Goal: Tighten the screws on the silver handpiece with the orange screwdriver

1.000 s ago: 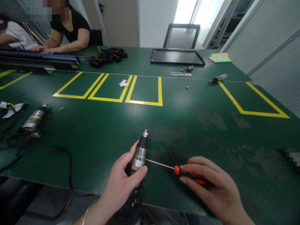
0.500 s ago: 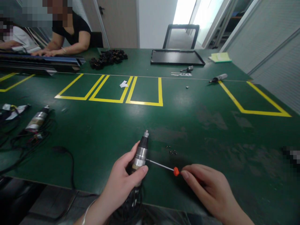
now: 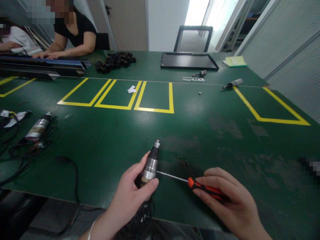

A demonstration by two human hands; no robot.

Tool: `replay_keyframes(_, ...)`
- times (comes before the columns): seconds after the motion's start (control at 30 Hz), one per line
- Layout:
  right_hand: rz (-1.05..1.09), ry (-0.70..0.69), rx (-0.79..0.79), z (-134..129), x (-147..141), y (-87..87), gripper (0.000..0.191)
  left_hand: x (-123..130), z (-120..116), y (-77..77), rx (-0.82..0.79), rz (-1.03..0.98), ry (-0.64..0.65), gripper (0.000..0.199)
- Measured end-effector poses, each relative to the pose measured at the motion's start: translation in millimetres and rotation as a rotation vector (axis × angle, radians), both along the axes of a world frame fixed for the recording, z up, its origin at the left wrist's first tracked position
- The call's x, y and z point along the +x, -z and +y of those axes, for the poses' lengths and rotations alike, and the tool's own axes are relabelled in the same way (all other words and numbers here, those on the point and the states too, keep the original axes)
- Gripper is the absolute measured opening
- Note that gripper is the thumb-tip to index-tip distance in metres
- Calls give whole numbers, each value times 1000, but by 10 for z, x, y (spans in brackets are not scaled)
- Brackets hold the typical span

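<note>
My left hand (image 3: 136, 188) is wrapped around an electric screwdriver (image 3: 151, 166), a silver and black cylinder whose nose tilts up and away from me. Its lower end and cable are partly hidden behind the hand. Between the fingers of my right hand (image 3: 228, 196) is a screwdriver (image 3: 203, 190) with an orange and black handle. The thin shaft points left, and its tip meets the side of the electric screwdriver's metal body. Several small dark screws (image 3: 184, 163) lie on the green table (image 3: 105, 133) just beyond the shaft.
Another electric screwdriver (image 3: 38, 127) lies among cables at left. Yellow tape outlines (image 3: 153, 110) mark the table. Farther back are a pile of black parts (image 3: 116, 62), a black tray-like frame (image 3: 189, 62) and two silver-black tools, one a driver (image 3: 233, 83). A person (image 3: 80, 36) sits across at left.
My right hand has shifted its hold on the screwdriver, fingers more raised and spread, so more of the handle shows. The electric screwdriver has barely moved in my left hand.
</note>
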State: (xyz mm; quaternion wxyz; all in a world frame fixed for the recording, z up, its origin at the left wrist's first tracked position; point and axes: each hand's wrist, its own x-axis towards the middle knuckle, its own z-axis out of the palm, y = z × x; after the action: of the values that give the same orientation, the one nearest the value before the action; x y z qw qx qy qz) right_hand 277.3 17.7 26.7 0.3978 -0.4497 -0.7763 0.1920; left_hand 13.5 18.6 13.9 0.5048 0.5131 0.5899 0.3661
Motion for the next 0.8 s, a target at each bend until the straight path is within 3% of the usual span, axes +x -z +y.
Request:
replay_keyframes(0.33,-167,34,-198,-54,23,99,26,4,-4,-9,-14,18,5,69)
replay_keyframes(0.4,-185,57,-160,-46,14,95,27,2,1,-4,-13,18,12,69)
replay_keyframes(0.63,-87,46,-62,-54,27,78,4,9,0,-22,-25,9,-2,69)
replay_keyframes(0.8,-42,11,-62,-24,28,39,11,3,-7,-19,-16,6,-6,67)
